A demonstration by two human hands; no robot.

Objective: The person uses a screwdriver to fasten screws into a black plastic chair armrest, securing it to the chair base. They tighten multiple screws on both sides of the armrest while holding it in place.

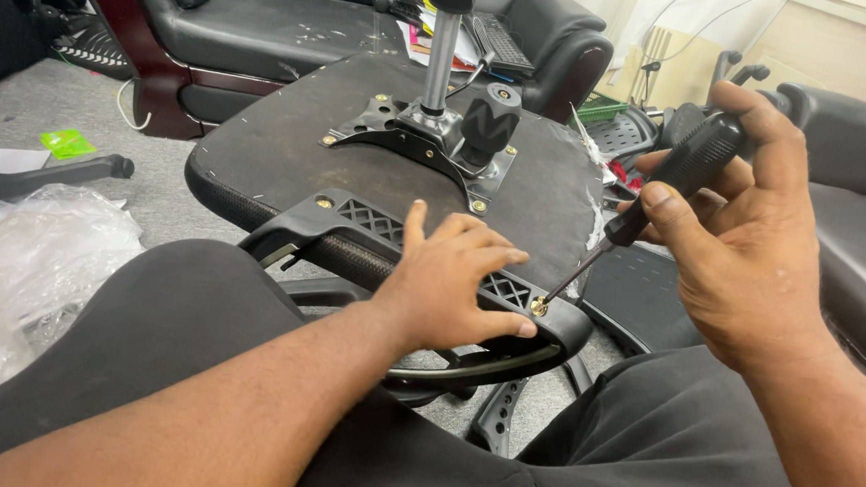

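Observation:
An upturned office chair seat (pixel 288 154) lies across my lap, its metal mechanism plate and gas cylinder (pixel 441 68) pointing up. A black plastic armrest bracket (pixel 354 231) runs along the seat's near edge. My left hand (pixel 451 280) lies flat on that bracket, fingers spread, pressing it down. My right hand (pixel 740 227) grips a black-handled screwdriver (pixel 672 178), whose thin shaft slants down to a brass screw (pixel 539 305) at the bracket's right end. Another brass screw (pixel 324 203) sits at the bracket's left end.
A black leather sofa (pixel 266 18) stands behind with a keyboard and papers on it. Crumpled clear plastic wrap (pixel 21 268) lies on the grey carpet at left. Another chair's wheeled base (pixel 47 165) is far left. A second dark sofa (pixel 856 199) is at right.

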